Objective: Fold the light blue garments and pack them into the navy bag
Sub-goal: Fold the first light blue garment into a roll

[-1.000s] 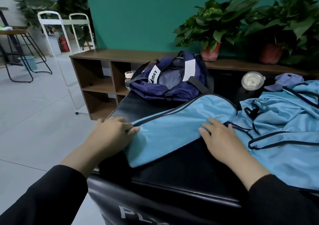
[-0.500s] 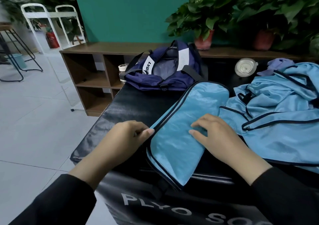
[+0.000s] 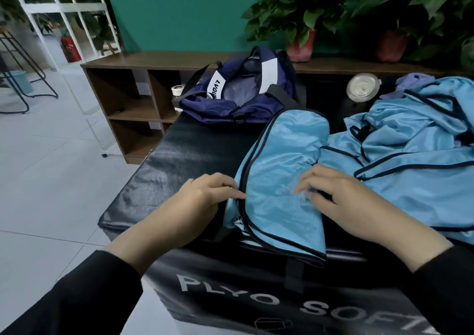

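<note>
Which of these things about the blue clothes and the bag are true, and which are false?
1. The navy bag is zipped shut. False: it gapes open.
2. Both hands touch the folded light blue garment. True: the left hand holds its edge and the right hand lies on it.
3. A garment is already inside the bag. False: both garments lie on the black padded box.
4. The crumpled light blue garment lies right of the folded one. True.
</note>
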